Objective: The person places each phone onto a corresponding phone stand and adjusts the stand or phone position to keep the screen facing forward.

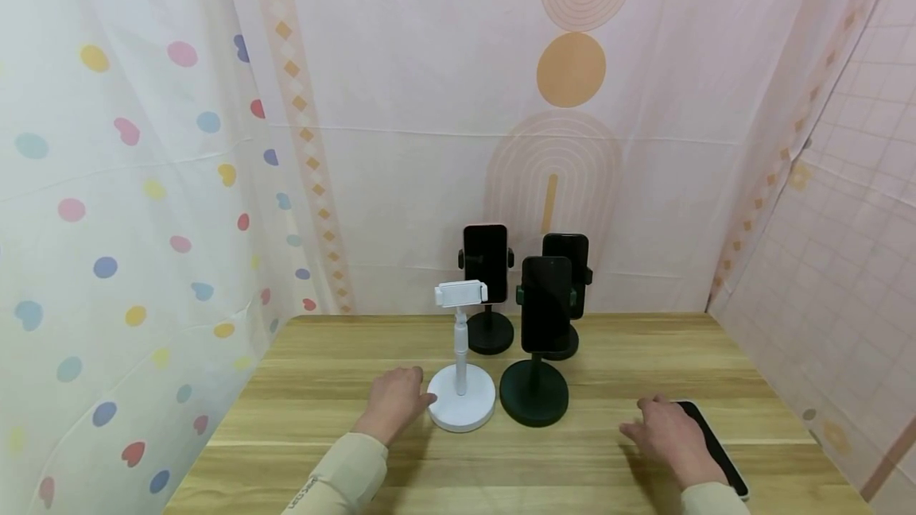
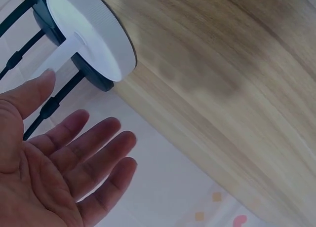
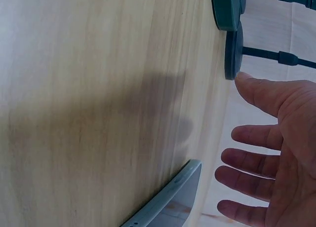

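My left hand (image 1: 394, 402) hovers just left of a white phone stand (image 1: 461, 400) whose clamp on top holds nothing. In the left wrist view its fingers (image 2: 101, 160) are spread and relaxed, with the white round base (image 2: 96, 32) beyond the thumb. On the right, my right hand (image 1: 671, 437) is over the table beside a phone (image 1: 718, 451) lying flat, partly hidden by the hand. The right wrist view shows loosely extended fingers (image 3: 249, 182) holding nothing, and the phone's pale edge (image 3: 163, 195) below.
A dark green stand (image 1: 534, 396) holding an upright phone (image 1: 546, 304) stands right of the white one. Behind are two black stands, one with a phone (image 1: 486, 261) at left, another with a phone (image 1: 578, 253) at right. Patterned curtains (image 1: 401, 62) enclose the wooden table (image 1: 300, 388).
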Demonstrator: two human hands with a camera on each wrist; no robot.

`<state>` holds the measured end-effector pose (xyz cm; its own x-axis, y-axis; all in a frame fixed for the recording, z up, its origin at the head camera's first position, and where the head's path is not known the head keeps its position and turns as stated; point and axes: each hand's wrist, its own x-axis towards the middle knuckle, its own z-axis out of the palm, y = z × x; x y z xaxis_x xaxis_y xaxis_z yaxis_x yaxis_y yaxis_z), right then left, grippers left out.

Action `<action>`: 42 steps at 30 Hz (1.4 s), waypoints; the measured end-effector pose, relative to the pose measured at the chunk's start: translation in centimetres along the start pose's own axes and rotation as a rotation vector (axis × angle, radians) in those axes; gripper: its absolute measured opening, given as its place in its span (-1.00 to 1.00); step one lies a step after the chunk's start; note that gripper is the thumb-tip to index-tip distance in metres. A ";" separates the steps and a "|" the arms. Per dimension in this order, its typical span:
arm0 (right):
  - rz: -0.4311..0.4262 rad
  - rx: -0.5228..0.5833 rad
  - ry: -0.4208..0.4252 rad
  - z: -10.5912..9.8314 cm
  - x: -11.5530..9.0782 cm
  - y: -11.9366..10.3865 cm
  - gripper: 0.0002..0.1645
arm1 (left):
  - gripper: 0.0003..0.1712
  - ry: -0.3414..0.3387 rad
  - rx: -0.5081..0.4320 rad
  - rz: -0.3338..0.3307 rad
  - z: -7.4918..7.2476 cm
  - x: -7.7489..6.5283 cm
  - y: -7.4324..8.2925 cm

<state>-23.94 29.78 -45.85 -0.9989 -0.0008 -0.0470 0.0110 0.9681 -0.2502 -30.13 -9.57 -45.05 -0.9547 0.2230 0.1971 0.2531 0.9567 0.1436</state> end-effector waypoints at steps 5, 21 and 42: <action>0.020 0.000 -0.008 -0.1 -0.1 0.6 -0.28 | -0.62 -0.055 0.002 -0.011 -0.3 -0.2 0.0; 0.035 -0.001 0.081 0.0 -0.6 2.9 -0.28 | -0.65 -0.095 0.017 -0.006 -0.3 -0.3 -0.1; 0.205 0.067 -0.045 -0.4 -1.9 5.6 -0.01 | -0.64 -0.108 0.023 -0.031 0.3 -0.3 -0.4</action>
<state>-22.05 35.28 -46.72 -0.9725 0.1814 -0.1463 0.2179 0.9305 -0.2946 -30.01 -10.00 -45.46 -0.9737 0.2104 0.0871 0.2202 0.9674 0.1251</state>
